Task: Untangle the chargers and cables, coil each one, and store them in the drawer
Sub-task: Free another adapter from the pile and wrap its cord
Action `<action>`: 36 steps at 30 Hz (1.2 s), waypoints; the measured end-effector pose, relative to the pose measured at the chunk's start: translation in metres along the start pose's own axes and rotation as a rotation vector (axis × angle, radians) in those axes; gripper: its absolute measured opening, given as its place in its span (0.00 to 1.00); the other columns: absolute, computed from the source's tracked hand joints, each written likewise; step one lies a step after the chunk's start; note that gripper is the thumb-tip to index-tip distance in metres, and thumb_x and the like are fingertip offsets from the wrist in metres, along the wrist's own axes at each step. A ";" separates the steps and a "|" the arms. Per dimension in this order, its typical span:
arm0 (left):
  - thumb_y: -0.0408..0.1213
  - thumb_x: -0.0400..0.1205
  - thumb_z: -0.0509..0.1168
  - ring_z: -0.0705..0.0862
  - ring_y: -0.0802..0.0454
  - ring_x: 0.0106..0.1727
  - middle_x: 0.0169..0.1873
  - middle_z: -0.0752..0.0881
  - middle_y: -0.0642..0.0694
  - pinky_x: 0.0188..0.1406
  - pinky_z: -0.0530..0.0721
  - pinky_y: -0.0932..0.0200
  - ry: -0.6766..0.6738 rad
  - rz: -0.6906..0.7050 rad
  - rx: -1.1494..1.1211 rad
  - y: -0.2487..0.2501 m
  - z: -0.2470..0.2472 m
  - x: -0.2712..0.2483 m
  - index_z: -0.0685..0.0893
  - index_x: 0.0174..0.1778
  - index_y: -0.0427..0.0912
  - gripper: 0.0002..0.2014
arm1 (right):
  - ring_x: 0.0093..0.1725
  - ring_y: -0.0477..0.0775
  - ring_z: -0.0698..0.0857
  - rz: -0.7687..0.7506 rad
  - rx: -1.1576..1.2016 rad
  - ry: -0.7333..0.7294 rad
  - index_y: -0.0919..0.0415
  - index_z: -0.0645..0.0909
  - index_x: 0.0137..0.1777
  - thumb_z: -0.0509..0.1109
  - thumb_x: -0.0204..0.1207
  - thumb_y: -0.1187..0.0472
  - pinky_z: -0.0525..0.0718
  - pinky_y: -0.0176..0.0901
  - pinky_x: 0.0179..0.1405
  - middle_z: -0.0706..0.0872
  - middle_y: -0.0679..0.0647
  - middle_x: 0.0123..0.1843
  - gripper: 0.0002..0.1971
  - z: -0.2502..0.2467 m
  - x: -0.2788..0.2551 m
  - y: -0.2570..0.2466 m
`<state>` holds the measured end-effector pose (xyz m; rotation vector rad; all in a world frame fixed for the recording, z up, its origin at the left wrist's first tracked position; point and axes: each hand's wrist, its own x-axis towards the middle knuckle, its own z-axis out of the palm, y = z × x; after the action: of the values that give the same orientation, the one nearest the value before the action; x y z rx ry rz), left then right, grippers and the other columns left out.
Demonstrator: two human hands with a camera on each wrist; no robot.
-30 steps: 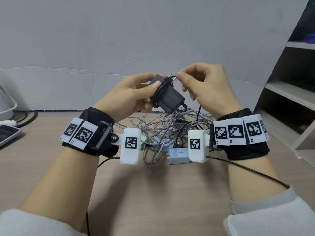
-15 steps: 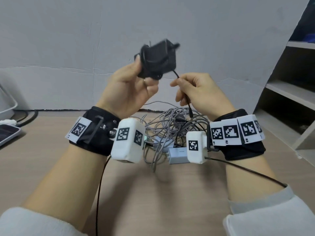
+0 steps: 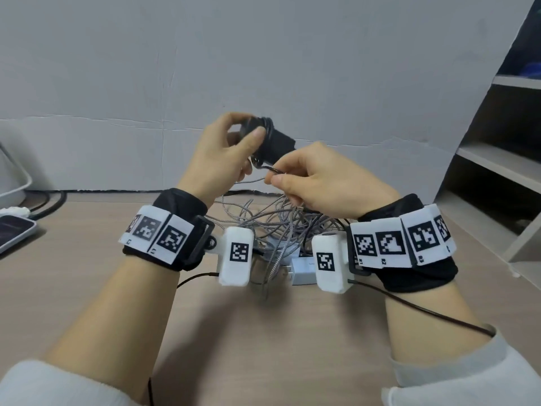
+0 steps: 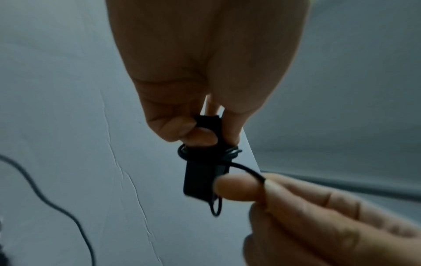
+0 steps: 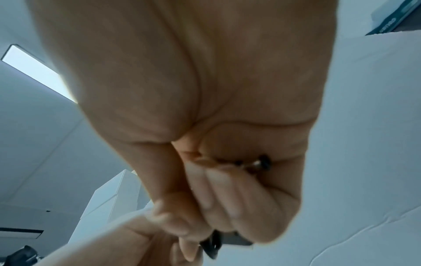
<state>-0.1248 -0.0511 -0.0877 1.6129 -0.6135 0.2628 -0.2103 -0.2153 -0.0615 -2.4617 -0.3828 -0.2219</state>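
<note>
Two hands up | left hand (image 3: 216, 153) grips black charger (image 3: 276, 145), cord-wrapped | right hand (image 3: 319, 177) pinches its cord (image 4: 248, 170)

The head camera looked forward and down over both forearms at the table (image 3: 87, 288). Each wrist camera looked close along its palm, facing upward toward the wall. All three shared the black charger (image 3: 276, 143) (image 4: 200, 178) (image 5: 237, 240).
</note>
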 end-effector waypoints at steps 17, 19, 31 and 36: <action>0.39 0.92 0.59 0.77 0.50 0.36 0.39 0.85 0.55 0.40 0.83 0.48 -0.288 -0.005 0.043 0.008 0.000 -0.009 0.71 0.71 0.42 0.13 | 0.31 0.61 0.91 0.157 0.106 0.367 0.60 0.73 0.48 0.63 0.86 0.44 0.90 0.65 0.32 0.87 0.56 0.42 0.18 -0.003 0.007 0.014; 0.36 0.91 0.60 0.78 0.53 0.36 0.42 0.85 0.55 0.43 0.85 0.47 -0.283 0.041 0.028 0.010 0.001 -0.009 0.72 0.67 0.39 0.10 | 0.30 0.60 0.90 0.168 0.111 0.424 0.59 0.73 0.48 0.62 0.87 0.43 0.90 0.64 0.31 0.86 0.57 0.42 0.18 -0.006 0.007 0.014; 0.41 0.83 0.74 0.82 0.50 0.38 0.55 0.85 0.55 0.45 0.87 0.48 -0.126 0.164 0.143 0.009 0.008 -0.007 0.82 0.58 0.46 0.11 | 0.41 0.60 0.92 0.142 0.324 0.513 0.59 0.71 0.49 0.59 0.89 0.47 0.91 0.49 0.28 0.85 0.63 0.51 0.15 -0.005 0.008 0.006; 0.39 0.85 0.70 0.83 0.48 0.37 0.43 0.88 0.50 0.39 0.85 0.49 -0.098 0.130 0.166 0.007 0.008 -0.004 0.82 0.54 0.45 0.05 | 0.41 0.60 0.91 0.126 0.307 0.532 0.60 0.72 0.51 0.58 0.89 0.47 0.91 0.49 0.28 0.86 0.64 0.51 0.16 -0.002 0.010 0.007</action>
<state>-0.1331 -0.0577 -0.0853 1.7561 -0.7901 0.3393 -0.1983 -0.2199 -0.0612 -2.0170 -0.0261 -0.6897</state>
